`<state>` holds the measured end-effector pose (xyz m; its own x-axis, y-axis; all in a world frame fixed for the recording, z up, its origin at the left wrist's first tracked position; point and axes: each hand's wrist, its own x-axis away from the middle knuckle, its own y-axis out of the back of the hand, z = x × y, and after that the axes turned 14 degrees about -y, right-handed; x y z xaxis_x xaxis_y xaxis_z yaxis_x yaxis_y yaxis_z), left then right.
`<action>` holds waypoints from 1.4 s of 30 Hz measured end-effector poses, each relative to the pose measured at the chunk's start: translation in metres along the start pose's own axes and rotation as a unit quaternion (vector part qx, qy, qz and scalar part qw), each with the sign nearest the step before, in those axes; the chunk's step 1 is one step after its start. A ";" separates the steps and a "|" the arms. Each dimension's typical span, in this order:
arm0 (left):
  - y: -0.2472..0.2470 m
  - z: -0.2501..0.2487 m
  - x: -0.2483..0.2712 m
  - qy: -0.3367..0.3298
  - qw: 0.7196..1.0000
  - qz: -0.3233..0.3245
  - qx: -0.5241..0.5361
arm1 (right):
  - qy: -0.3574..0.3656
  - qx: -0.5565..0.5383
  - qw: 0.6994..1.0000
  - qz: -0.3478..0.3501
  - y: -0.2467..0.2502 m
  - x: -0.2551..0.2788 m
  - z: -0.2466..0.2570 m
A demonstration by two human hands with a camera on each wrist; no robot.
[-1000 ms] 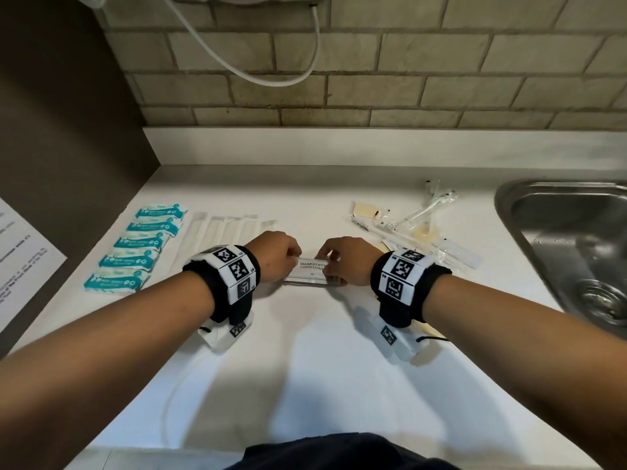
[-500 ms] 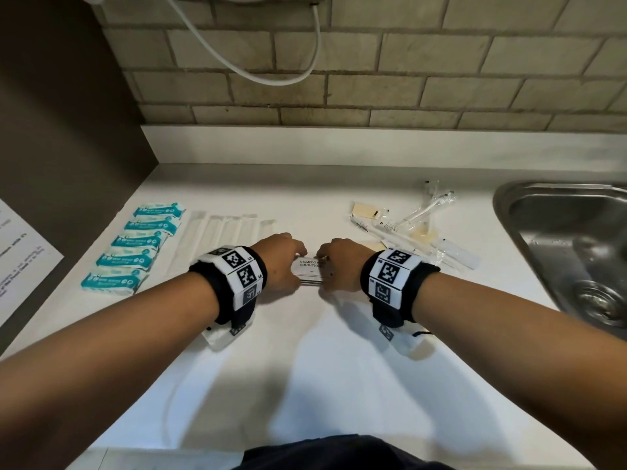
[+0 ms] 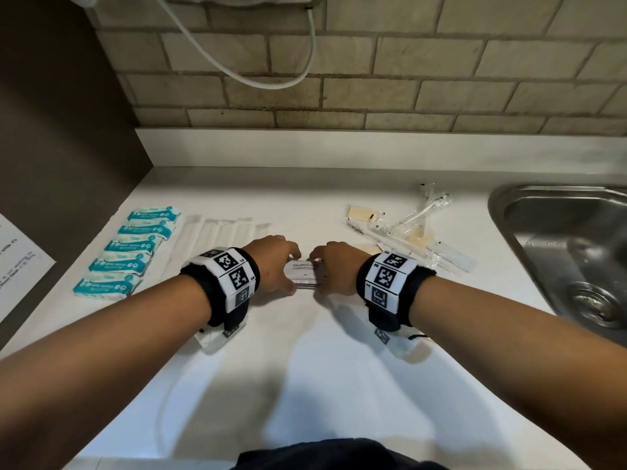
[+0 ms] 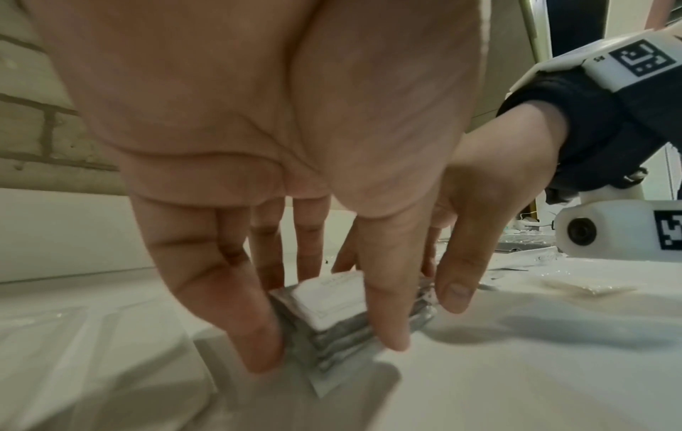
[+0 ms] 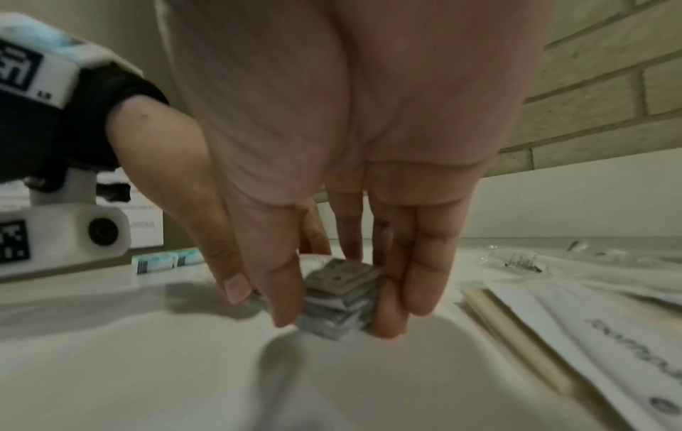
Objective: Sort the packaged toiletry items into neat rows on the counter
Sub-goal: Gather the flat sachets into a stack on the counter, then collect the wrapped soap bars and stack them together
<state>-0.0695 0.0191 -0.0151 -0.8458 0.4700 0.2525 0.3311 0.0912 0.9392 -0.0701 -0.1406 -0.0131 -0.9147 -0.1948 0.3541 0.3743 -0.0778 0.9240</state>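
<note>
A small stack of silvery shampoo-and-conditioner sachets (image 3: 303, 272) lies mid-counter, its white label facing up. My left hand (image 3: 275, 266) pinches its left end, thumb on the near edge and fingers (image 4: 258, 344) on the far side. My right hand (image 3: 334, 271) grips the right end the same way, thumb and fingers (image 5: 391, 318) down against the stack's (image 5: 341, 294) sides. The stack (image 4: 332, 303) rests on the counter between both palms. To the left lie a row of teal packets (image 3: 130, 251) and a row of long white sachets (image 3: 220, 234).
A loose pile of clear-wrapped toothbrushes and pale sachets (image 3: 407, 232) lies right of my hands. Further right, a steel sink (image 3: 559, 252) is sunk into the white counter (image 3: 322, 385). A printed sheet (image 3: 20, 269) hangs on the dark left wall, and a white cable (image 3: 258, 79) loops above.
My hands have drawn closer together, the right one moving left, so less of the top sachet's label shows between them. The stack stays in the same spot.
</note>
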 end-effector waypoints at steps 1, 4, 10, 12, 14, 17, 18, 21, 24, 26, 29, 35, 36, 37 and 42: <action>0.003 -0.001 0.000 0.003 1.000 0.007 -0.010 | 0.000 -0.005 1.000 -0.007 0.004 0.005 -0.003; 0.023 -0.006 -0.001 0.029 0.999 0.020 -0.035 | -0.013 -0.026 0.999 -0.024 0.021 0.030 -0.021; 0.054 -0.050 -0.032 -0.021 1.000 -0.003 -0.008 | -0.051 0.064 0.995 0.055 0.042 0.074 -0.079; 0.048 -0.074 -0.052 -0.052 0.998 -0.005 -0.022 | -0.077 0.066 0.992 0.073 0.039 0.084 -0.096; 0.037 -0.095 -0.071 -0.065 0.997 0.011 -0.032 | -0.106 0.078 0.987 0.093 0.032 0.094 -0.110; 0.019 -0.112 -0.089 -0.040 0.997 0.041 -0.059 | -0.131 0.098 0.981 0.100 0.016 0.101 -0.120; 0.015 -0.115 -0.093 -0.032 0.996 0.050 -0.069 | -0.134 0.095 0.982 0.088 0.009 0.102 -0.123; 0.010 -0.119 -0.102 -0.011 0.996 0.053 -0.073 | -0.135 0.055 0.988 0.051 -0.001 0.104 -0.129; 0.012 -0.114 -0.104 0.008 0.997 0.051 -0.055 | -0.133 0.025 0.989 0.060 0.001 0.104 -0.129; 0.012 -0.110 -0.104 0.024 0.998 0.053 -0.019 | -0.124 0.032 0.989 0.079 0.004 0.101 -0.129; 0.011 -0.106 -0.104 0.043 0.995 0.063 0.068 | -0.115 0.056 0.986 0.108 0.009 0.094 -0.129; 0.017 -0.112 -0.100 0.047 0.989 0.070 0.118 | -0.080 0.044 0.995 0.045 0.020 0.079 -0.129; 0.019 -0.112 -0.099 0.045 0.990 0.065 0.120 | -0.077 0.034 0.996 0.029 0.022 0.074 -0.128; 0.020 -0.112 -0.097 0.039 0.990 0.059 0.118 | -0.073 0.021 0.997 0.019 0.024 0.070 -0.127; 0.026 -0.110 -0.089 -0.007 0.986 0.022 0.165 | -0.059 -0.067 0.996 0.003 0.039 0.053 -0.123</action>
<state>-0.0319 -0.1168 0.0121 -0.8224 0.4919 0.2859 0.4875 0.3502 0.7998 -0.0854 -0.2742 0.0241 -0.9207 -0.0796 0.3822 0.3903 -0.2085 0.8968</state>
